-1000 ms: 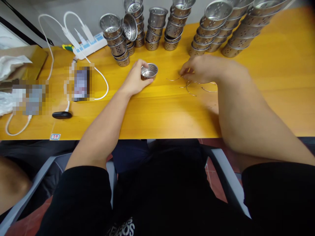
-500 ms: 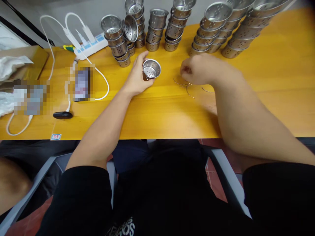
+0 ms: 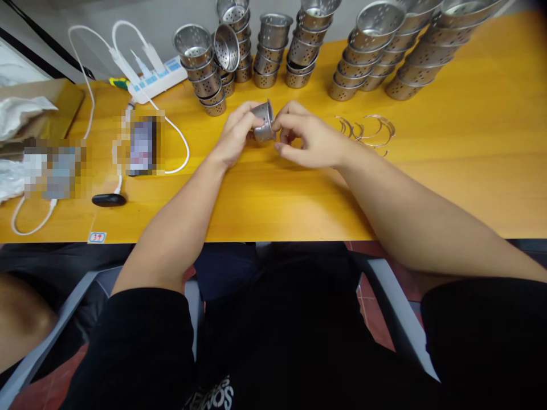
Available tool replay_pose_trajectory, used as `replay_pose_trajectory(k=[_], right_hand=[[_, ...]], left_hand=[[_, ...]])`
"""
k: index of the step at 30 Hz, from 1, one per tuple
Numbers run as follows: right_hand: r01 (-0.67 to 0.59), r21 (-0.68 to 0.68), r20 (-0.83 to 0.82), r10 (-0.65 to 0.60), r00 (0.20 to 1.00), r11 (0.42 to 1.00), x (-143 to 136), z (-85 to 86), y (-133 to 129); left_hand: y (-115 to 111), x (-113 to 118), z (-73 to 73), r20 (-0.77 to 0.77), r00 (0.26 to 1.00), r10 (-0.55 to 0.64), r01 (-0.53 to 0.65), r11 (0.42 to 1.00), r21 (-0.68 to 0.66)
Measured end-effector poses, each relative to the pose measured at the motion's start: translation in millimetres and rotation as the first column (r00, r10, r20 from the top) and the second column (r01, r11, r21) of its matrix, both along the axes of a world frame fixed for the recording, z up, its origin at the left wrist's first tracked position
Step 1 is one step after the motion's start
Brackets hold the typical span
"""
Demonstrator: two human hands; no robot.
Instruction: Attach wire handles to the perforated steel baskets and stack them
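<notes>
My left hand (image 3: 235, 136) is closed around a small perforated metal cup (image 3: 264, 124), tipped on its side with its mouth turned to the right. Close against the cup's rim are the curled fingertips of my right hand (image 3: 308, 138). Whatever those fingers pinch, if anything, is too small to make out. Several thin curved wires (image 3: 378, 132) lie on the table behind my right wrist.
Stacks of similar perforated cups (image 3: 265, 57) line the back of the yellow table (image 3: 273, 199). To the left are a white power strip (image 3: 160, 82) with cables, a phone (image 3: 142, 145) and a black oval object (image 3: 109, 200). Another person's bare limb (image 3: 25, 319) shows at lower left.
My right hand has moved left from the wires to the cup's rim. My left hand has turned the cup from mouth-up to mouth facing right. More of the wires now show.
</notes>
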State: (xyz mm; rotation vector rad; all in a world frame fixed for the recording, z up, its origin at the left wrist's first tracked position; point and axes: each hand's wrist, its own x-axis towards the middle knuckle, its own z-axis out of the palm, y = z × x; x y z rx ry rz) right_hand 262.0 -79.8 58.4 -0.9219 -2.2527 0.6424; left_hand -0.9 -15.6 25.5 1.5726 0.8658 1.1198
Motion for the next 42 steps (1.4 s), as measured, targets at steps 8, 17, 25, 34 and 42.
replay_pose_trajectory(k=[8, 17, 25, 34, 42], right_hand=[[0.082, -0.012, -0.034, -0.082, 0.996, 0.997, 4, 3.8, 5], [0.055, -0.042, -0.127, -0.060, 0.990, 0.998, 6, -11.2, 20], [0.025, -0.096, -0.183, -0.042, 0.982, 0.995, 12, -5.3, 26], [-0.059, -0.142, -0.068, 0.050, 0.996, 0.988, 32, 8.5, 26], [0.118, 0.037, 0.275, -0.124, 0.953, 0.992, 50, 18.5, 23]], left_hand=[[6, -3, 5.2, -0.060, 0.998, -0.023, 0.028, 0.996, 0.083], [4, -3, 10.1, -0.129, 0.991, -0.037, 0.055, 0.989, 0.137], [0, -3, 13.6, -0.137, 0.989, -0.052, 0.073, 0.986, 0.150], [-5, 1, 7.0, -0.210, 0.972, -0.106, 0.137, 0.981, 0.139], [17, -8, -11.0, -0.193, 0.972, 0.131, -0.107, 0.986, 0.131]])
